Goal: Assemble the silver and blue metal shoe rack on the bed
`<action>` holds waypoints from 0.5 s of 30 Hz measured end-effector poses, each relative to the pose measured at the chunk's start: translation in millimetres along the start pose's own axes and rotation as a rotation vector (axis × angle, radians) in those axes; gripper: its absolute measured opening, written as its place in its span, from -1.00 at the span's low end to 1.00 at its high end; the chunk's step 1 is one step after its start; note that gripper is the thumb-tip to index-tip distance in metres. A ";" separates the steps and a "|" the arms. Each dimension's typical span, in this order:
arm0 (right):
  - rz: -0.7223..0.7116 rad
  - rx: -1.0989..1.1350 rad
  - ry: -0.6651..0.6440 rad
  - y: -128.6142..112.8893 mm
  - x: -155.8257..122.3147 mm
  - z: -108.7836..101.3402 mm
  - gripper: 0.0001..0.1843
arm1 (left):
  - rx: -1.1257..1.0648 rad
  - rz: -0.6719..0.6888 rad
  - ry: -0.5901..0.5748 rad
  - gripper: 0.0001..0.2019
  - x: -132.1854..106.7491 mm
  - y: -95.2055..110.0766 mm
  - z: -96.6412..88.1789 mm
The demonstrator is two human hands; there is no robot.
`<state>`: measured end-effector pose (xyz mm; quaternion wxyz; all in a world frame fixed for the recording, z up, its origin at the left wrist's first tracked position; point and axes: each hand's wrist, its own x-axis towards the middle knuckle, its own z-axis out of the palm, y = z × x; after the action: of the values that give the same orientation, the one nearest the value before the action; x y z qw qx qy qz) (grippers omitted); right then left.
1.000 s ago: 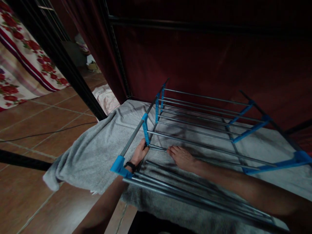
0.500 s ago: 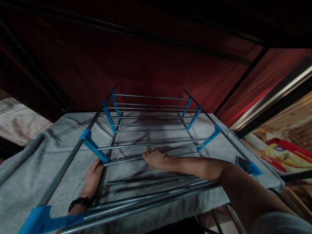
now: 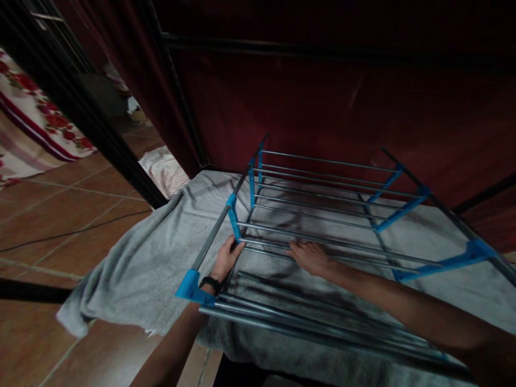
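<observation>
A folded metal drying rack (image 3: 322, 215) with grey rods and blue plastic joints lies flat on a grey towel (image 3: 145, 258). My left hand (image 3: 226, 259), with a black band at the wrist, reaches under the rack's left rail and its fingers curl around the rod end beside a blue joint (image 3: 233, 221). My right hand (image 3: 309, 255) rests palm down on the thin rods near the rack's middle, fingers stretched forward and flat.
Dark red fabric walls and black frame poles (image 3: 177, 91) enclose the back. A brown tiled floor (image 3: 52, 215) lies to the left, with a thin cable, a floral cloth (image 3: 36, 123) and a striped cloth (image 3: 165, 169) on it.
The view swung right half a second ago and has swung back left. Both hands stay on the same rods of the rack; the right hand lies a little flatter.
</observation>
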<state>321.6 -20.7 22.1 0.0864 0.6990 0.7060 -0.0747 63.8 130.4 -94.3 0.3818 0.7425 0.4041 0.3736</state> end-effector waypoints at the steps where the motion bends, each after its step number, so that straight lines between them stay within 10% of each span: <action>1: 0.005 -0.006 -0.005 0.4 0.3 0.4 -0.61 | -0.022 -0.001 -0.003 -0.58 -0.8 -0.1 0.1; 15: -0.020 -0.008 -0.046 6.3 0.9 -5.0 -0.65 | -0.097 -0.068 -0.005 -0.54 -4.1 0.3 -0.3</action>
<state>327.7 -18.6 26.8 0.1049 0.6895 0.7111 -0.0888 62.0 126.7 -94.9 0.4311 0.7099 0.4094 0.3776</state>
